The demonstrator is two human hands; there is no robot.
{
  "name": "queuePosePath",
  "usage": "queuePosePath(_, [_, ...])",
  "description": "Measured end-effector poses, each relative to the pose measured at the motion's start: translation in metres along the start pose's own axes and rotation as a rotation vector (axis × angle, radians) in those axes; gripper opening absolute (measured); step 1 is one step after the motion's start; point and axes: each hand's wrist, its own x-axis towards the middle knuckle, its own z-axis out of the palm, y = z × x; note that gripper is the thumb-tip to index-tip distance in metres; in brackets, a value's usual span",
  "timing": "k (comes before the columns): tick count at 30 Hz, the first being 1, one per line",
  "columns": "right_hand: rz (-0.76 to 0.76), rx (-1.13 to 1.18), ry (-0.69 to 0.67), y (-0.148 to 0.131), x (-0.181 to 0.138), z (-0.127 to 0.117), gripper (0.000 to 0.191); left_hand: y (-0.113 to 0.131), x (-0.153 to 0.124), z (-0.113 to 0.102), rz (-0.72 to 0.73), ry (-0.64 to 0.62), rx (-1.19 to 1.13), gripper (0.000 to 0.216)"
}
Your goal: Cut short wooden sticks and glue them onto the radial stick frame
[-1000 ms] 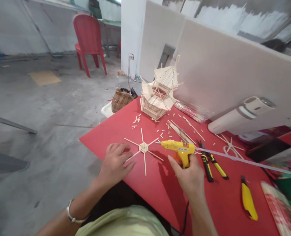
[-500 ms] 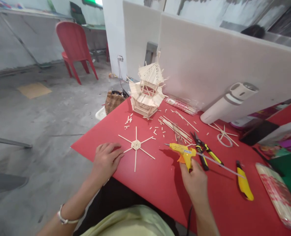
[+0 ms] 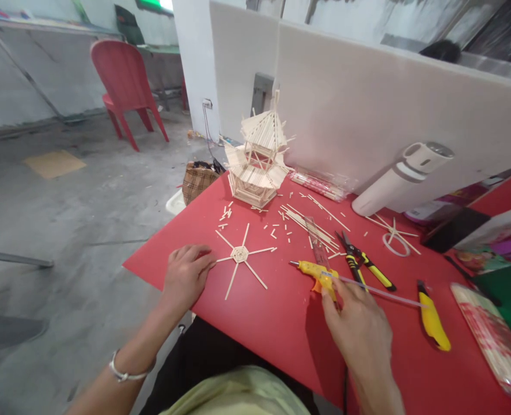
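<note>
Two hands are seen at the near edge of the red table (image 3: pixel 281 340). The handle of the hot glue gun (image 3: pixel 320 275) is grasped by the right hand (image 3: pixel 361 331), with the fingers wrapped over it from 5 o'clock; how firmly cannot be told. The gun is held low, at or just above the tabletop, with its nozzle pointed to 9 o'clock and a clear glue stick (image 3: pixel 385 294) trailing from its rear toward 3 o'clock.

The left hand (image 3: pixel 186 276) is laid flat and unclenched on the table, and nothing is grasped by it. Only its fingertips are set against a spoke of the six-armed stick star (image 3: pixel 240 255).

A second ago the nozzle was held up close to the star's 3 o'clock spoke. Since then the gun has been drawn away toward 3 o'clock and lowered, so it now sits well apart from the star. From this it is judged that no glue is being laid at present.

Yellow-handled snips (image 3: pixel 363 266) and a clear ruler (image 3: pixel 318 242) lie just beside the gun at 1 o'clock. A yellow utility knife (image 3: pixel 432 325) lies at 3 o'clock. Loose sticks (image 3: pixel 307 223) and a stick pagoda model (image 3: pixel 257 164) stand at 12 o'clock of the star.
</note>
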Motion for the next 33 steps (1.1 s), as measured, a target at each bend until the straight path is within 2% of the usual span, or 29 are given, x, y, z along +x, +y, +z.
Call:
queuePosePath(2, [-0.130,0.142,0.038,-0.012,0.017,-0.003,0.031,-0.001,-0.001,0.001,-0.008,0.019,-0.014,0.024])
queuePosePath(5, [-0.249,0.175,-0.046,-0.039,0.057,0.003,0.024,-0.003,-0.003,0.002,-0.008,0.036,-0.036,0.020])
queuePosePath(10, [-0.250,0.121,-0.239,-0.076,0.123,0.023,0.019,-0.008,-0.007,0.004,-0.022,0.070,-0.072,0.015])
queuePosePath(15, [-0.220,0.084,-0.302,-0.088,0.147,0.042,0.019,-0.003,-0.007,-0.002,-0.105,0.145,-0.143,0.014])
queuePosePath(17, [-0.206,0.084,-0.312,-0.090,0.143,0.045,0.021,0.006,-0.006,-0.008,-0.203,0.188,-0.221,0.014])
queuePosePath(19, [-0.205,0.104,-0.314,-0.095,0.130,0.040,0.021,0.018,-0.004,-0.015,-0.367,0.170,-0.371,0.017])
queuePosePath(21, [-0.227,0.170,-0.317,-0.103,0.111,0.031,0.022,0.033,-0.001,-0.019,-0.609,-0.025,-0.629,0.020])
queuePosePath(23, [-0.259,0.371,-0.313,-0.115,0.086,0.020,0.024,0.046,0.002,-0.020,-0.898,-0.187,-0.935,0.029])
queuePosePath(25, [-0.248,0.507,-0.298,-0.127,0.062,0.012,0.021,0.057,0.004,-0.019,-1.073,-0.269,-1.173,0.037])
queuePosePath(29, [-0.188,0.661,-0.333,-0.145,0.030,0.009,0.019,0.066,0.005,-0.016,-1.153,-0.294,-1.330,0.038])
queuePosePath(33, [-0.132,0.657,-0.342,-0.150,0.022,0.014,0.018,0.069,0.005,-0.018,-1.184,-0.305,-1.382,0.035])
